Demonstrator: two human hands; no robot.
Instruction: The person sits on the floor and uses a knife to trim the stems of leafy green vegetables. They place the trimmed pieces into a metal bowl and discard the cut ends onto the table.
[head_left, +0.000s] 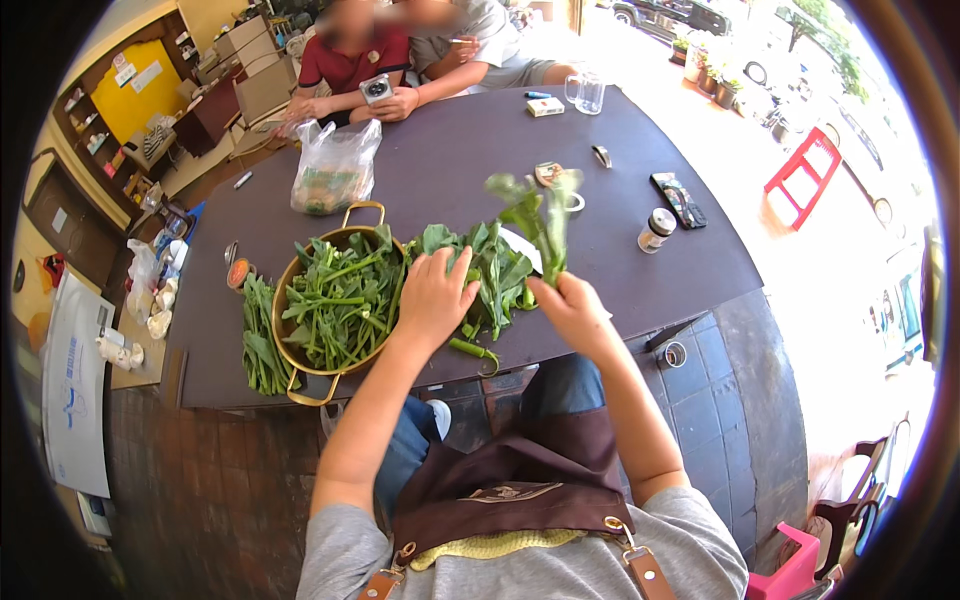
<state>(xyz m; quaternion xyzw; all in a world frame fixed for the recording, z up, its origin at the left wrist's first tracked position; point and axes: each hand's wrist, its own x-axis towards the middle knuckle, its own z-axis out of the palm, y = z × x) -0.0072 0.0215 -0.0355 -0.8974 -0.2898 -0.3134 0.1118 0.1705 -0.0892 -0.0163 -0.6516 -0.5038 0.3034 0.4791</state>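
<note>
My right hand (576, 311) grips the lower stems of a leafy green vegetable (553, 232), held upright and blurred. My left hand (436, 296) is over the near left edge of a pile of loose leafy greens (495, 262), fingers spread; its fingertips are partly lost among the leaves. Left of that hand stands a brass-coloured two-handled pot (279, 330), heaped with cut greens (345, 292). A bundle of long-stemmed greens (261, 337) lies against the pot's left side. A cut stem piece (471, 347) with a curled strip of peel lies near the table's front edge.
On the dark table (450, 176) are a plastic bag of food (334, 169), a glass mug (589, 94), a shaker jar (657, 231), a phone (679, 200) and a roll of tape (574, 202). Two people sit across, one holding a small device (376, 89). A red stool (804, 176) stands right.
</note>
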